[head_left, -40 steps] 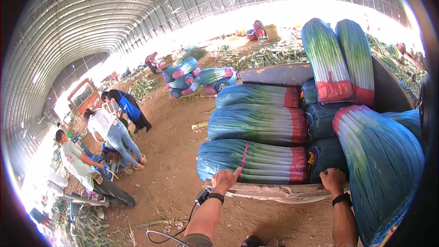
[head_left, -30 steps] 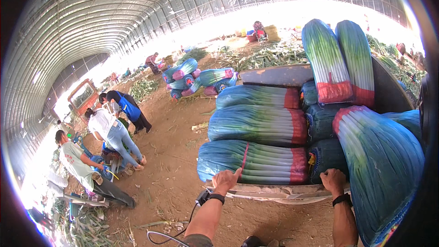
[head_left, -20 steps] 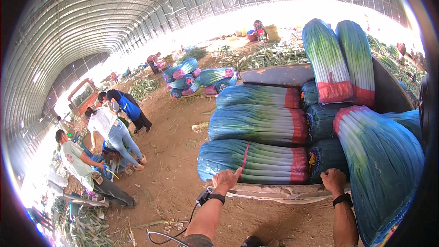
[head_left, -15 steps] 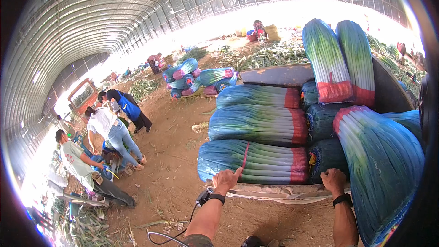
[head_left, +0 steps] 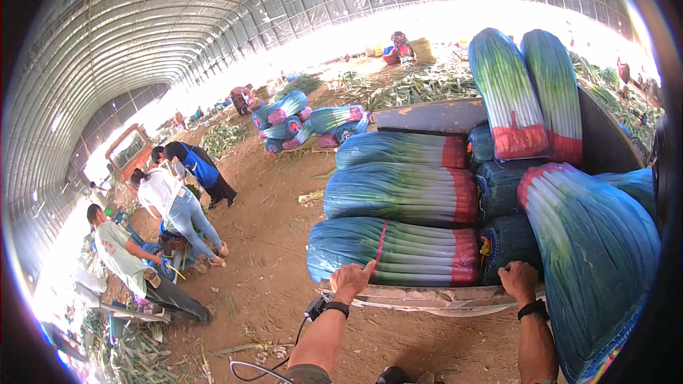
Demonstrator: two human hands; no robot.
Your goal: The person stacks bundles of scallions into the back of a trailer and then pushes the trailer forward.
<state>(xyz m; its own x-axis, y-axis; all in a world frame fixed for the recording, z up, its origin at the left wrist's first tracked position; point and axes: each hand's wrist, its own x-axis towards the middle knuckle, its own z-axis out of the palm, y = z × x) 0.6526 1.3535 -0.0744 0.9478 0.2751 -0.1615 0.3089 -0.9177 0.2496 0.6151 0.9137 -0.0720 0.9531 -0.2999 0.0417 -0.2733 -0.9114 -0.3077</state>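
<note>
Long net bags of leeks, blue at the leafy end and red at the root end, lie stacked in a cart bed. My left hand (head_left: pixel 351 282), fingers curled, rests against the nearest bag (head_left: pixel 420 250). Its thumb tip meets the lower end of a pink strap (head_left: pixel 381 242) around that bag. My right hand (head_left: pixel 519 281) is closed at the near edge, against a dark blue bag end (head_left: pixel 510 247). What either set of fingers grips is hidden. Beside the right hand, a large bag of leeks (head_left: pixel 594 249) slants over the edge, root end up.
Two bags (head_left: pixel 509 99) lean at the bed's far right corner. The bed's wooden near edge (head_left: pixel 434 300) runs below my hands. A cable (head_left: pixel 256 371) hangs by my left forearm. Several people work at left, near a red vehicle (head_left: pixel 128 146). More bags (head_left: pixel 331 118) lie on the dirt floor.
My hands and the bags stay in place. At left, the person in the white top has shifted slightly.
</note>
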